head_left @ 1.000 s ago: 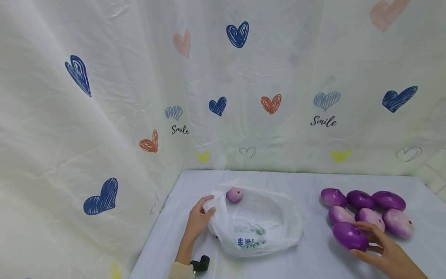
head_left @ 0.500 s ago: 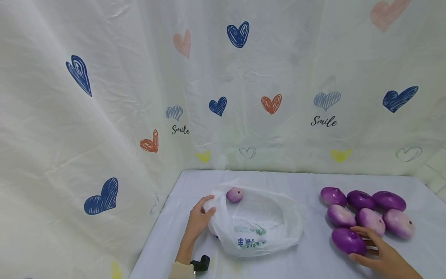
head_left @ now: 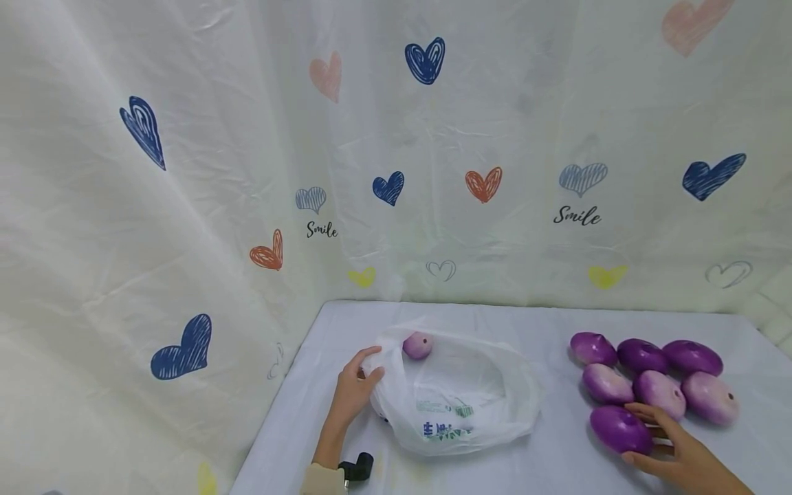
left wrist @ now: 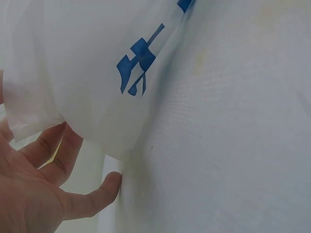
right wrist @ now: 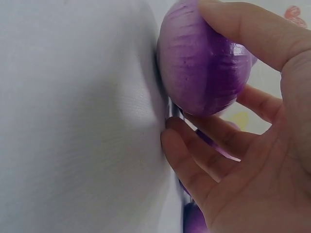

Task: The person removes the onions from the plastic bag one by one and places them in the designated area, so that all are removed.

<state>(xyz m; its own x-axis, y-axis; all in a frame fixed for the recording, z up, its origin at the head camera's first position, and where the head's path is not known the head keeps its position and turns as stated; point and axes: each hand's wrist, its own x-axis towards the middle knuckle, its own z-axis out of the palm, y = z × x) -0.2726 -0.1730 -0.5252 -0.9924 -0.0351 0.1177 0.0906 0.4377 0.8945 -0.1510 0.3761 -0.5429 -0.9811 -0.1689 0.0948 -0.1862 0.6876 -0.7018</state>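
A white plastic bag (head_left: pixel 460 440) with blue and green print lies with its mouth spread wide in the head view. Inside, at its back left, sits a pale purple onion (head_left: pixel 418 345). My left hand (head_left: pixel 354 392) holds the bag's left rim; in the left wrist view, its fingertips are partly hidden by the plastic and the thumb stands apart from them. At the right, my right hand (head_left: pixel 671 447) grips a glossy dark purple onion (head_left: pixel 621 430) resting on the table, thumb at the near side and fingers at the far side. The right wrist view shows that onion (right wrist: pixel 204 63) against the tabletop.
Several more purple onions (head_left: pixel 658 393) lie in two rows just behind the gripped one. A black device (head_left: pixel 357 467) sits at my left wrist. The white-covered table (head_left: pixel 557 323) ends at a curtain (head_left: pixel 507 240) printed with hearts.
My right hand has lowered the dark onion slightly toward the near side, onto the table. The left hand and the bag stay in place.
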